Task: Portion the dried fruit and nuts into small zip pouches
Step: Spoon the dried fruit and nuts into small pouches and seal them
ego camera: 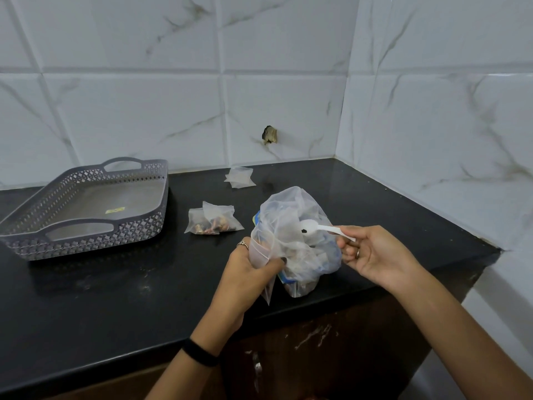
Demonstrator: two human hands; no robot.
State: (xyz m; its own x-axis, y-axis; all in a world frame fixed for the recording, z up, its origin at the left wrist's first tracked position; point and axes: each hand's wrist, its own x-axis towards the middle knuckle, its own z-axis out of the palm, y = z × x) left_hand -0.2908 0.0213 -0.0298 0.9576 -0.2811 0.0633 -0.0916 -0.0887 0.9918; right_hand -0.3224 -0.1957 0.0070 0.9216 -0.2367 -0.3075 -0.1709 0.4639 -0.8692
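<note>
- Two filled pouches [212, 222] lay on the bench [115, 284]; empty pouches [239, 176] waited behind.
- Left hand [248, 272] pinched an open pouch [261, 255] beside the big bag [294, 241].
- Right hand [372, 255] held a white spoon [320, 228] at the bag's mouth.

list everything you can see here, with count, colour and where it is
tray: 1, grey lattice-sided, left on the counter
filled pouches: 2, clear with brown contents, right of the tray
empty pouches: small clear stack, count unclear, by the back wall
big bag: 1, clear with blue parts, at the counter's front edge
small pouch: 1, clear, in the left hand
spoon: 1, white, bowl over the big bag
counter: 1, black
left hand: grips the small pouch
right hand: pinches the spoon's handle
</note>
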